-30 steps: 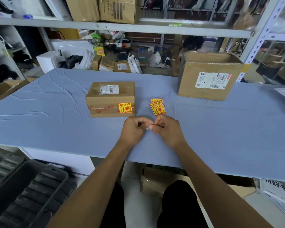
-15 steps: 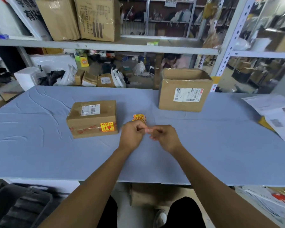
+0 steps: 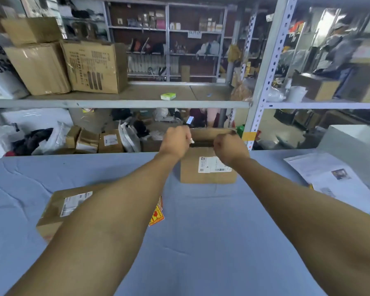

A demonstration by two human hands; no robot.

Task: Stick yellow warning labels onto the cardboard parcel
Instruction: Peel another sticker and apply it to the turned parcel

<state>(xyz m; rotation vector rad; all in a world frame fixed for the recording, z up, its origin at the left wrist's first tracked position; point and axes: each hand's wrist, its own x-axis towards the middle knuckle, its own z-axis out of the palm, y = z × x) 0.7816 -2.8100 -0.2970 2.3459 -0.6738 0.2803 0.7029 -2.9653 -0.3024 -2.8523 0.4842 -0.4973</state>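
Observation:
A small cardboard parcel with a white shipping label lies at the left on the blue table, half hidden by my left forearm. Just right of that arm, a stack of yellow warning labels pokes out. My left hand is stretched over the top of a larger open cardboard box further back. It pinches a small white paper scrap. My right hand is a closed fist at the box's top right edge. Whatever is inside those fingers is hidden.
The blue cloth covers the table. Printed papers and a white box lie at the right. A metal shelf rack stands behind the table, its board carrying big cartons. Packages and bags crowd the space under it.
My hands left the spot in front of the small parcel, separated, and reached far forward over the larger box. The view tilted upward. The label stack stayed on the table.

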